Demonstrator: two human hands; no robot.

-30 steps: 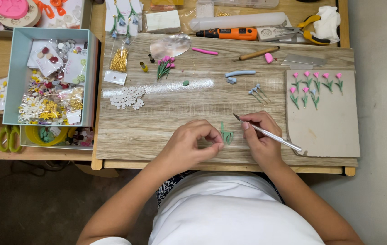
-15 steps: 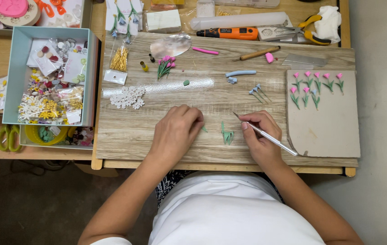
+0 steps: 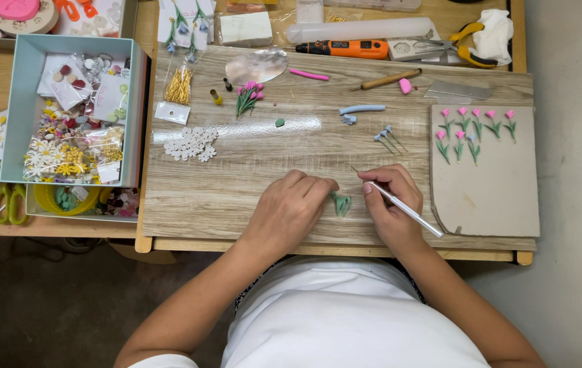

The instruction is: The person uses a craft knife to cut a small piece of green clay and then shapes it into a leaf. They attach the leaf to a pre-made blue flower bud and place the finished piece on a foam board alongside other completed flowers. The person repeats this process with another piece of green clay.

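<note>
Clay leaves (image 3: 341,204), small and green, lay on the wooden board (image 3: 250,170) between my two hands, near the board's front edge. My left hand (image 3: 287,212) rested palm down just beside them, fingers pressed together and curled, knuckles up, fingertips almost touching the green piece; I could not tell whether anything was pinched beneath. My right hand (image 3: 390,204) pinched a thin white needle tool (image 3: 400,206) between thumb and forefinger, pen-fashion, its fine tip pointing up and left, clear of the leaves. I judged the leaves very light, soft and easily dented or torn, likely a little tacky against the wood, so I would have taken them only by the thicker base, with the lightest pinch, or lifted them under the edge with the tool. Finished pink flowers on green stems (image 3: 471,129) lay on a beige slab (image 3: 488,197) to the right, well apart.
</note>
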